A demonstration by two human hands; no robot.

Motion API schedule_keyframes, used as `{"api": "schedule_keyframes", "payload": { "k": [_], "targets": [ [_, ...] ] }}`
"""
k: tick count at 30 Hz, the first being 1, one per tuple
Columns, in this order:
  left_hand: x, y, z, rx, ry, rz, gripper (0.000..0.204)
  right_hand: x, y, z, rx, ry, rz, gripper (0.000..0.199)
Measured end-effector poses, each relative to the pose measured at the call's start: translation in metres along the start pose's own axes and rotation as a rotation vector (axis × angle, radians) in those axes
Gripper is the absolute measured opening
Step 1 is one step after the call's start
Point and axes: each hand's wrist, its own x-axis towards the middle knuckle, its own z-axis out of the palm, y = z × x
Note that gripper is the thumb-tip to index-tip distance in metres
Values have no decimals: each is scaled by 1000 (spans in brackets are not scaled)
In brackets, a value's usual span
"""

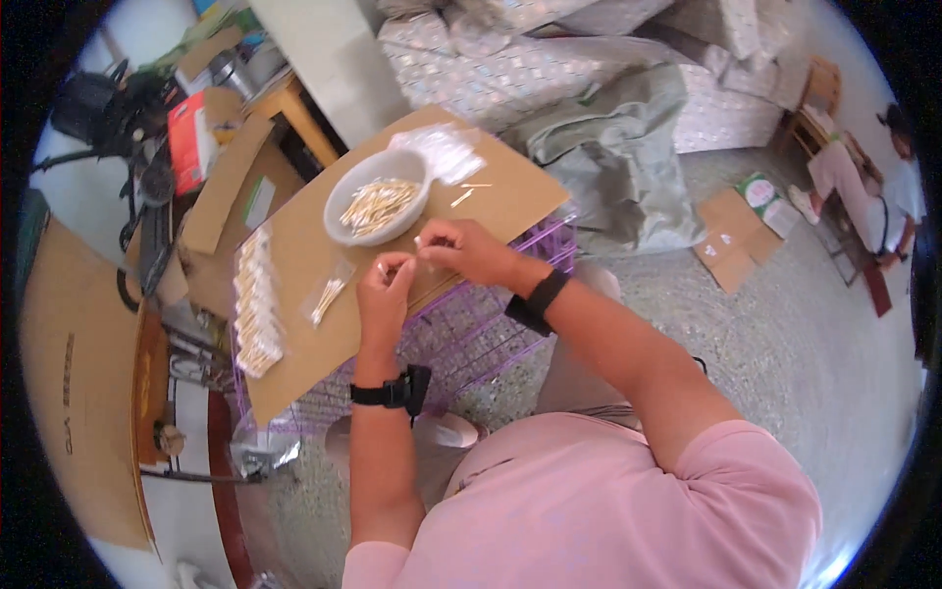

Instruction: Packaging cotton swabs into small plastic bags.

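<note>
Fingers (400,258) on both our hands are pinched nearly together, apparently on something small and white (418,241), too blurry to tell what. Going left to right on the brown board (525,182): row of swab bundles (257,309), another swab bunch (328,301), bowl (408,170) of loose swabs (378,206), then our left hand (386,285) and right hand (466,248) above, stray swabs (461,197) beyond. We'd pinch lightly and line the tips up so nothing bends
</note>
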Motion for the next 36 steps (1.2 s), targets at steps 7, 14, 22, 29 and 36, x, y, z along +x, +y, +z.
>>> {"api": "schedule_keyframes", "payload": {
  "k": [7, 14, 22, 29, 36],
  "targets": [
    [-3, 7, -3, -235, 19, -126, 8, -3, -5, 4, -64, -91, 31, 16],
    [-2, 3, -1, -239, -18, -38, 7, -2, -1, 5, -79, -60, -25, 12],
    [-4, 7, -5, -269, 10, -124, 7, -3, -2, 5, 14, 17, 81, 9],
    [-2, -3, -6, -328, 14, -101, 7, -2, 0, 3, 20, 46, 50, 12],
    [-4, 1, -2, -353, 49, -85, 4, -3, 0, 2, 77, 42, 99, 12]
  ]
}}
